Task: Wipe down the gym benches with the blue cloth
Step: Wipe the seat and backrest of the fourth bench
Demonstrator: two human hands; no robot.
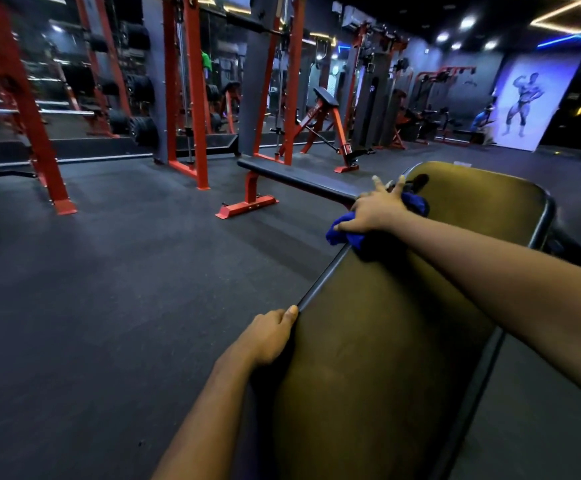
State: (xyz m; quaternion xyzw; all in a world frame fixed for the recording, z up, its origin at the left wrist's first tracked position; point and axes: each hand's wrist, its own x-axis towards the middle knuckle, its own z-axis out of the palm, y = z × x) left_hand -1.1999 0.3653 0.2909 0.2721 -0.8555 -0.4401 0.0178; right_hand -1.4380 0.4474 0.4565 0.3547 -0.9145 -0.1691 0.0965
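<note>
A long padded bench [386, 341] with a dark, shiny top runs from the bottom of the view up to the right. My right hand [375, 209] lies on the bunched blue cloth [346, 235] at the bench's left edge, fingers spread and straight, pressing it onto the pad. The cloth shows on both sides of the hand. My left hand [270, 336] grips the left rim of the bench nearer to me, fingers curled over the edge. A second flat bench [292, 176] with a black pad and red legs stands just beyond on the left.
Red power racks [185, 98] with weight plates line the far left and centre. More red machines [327, 126] stand behind the flat bench. Dark rubber floor [126, 289] spreads to the left. A lit wall poster [528, 98] is at the far right.
</note>
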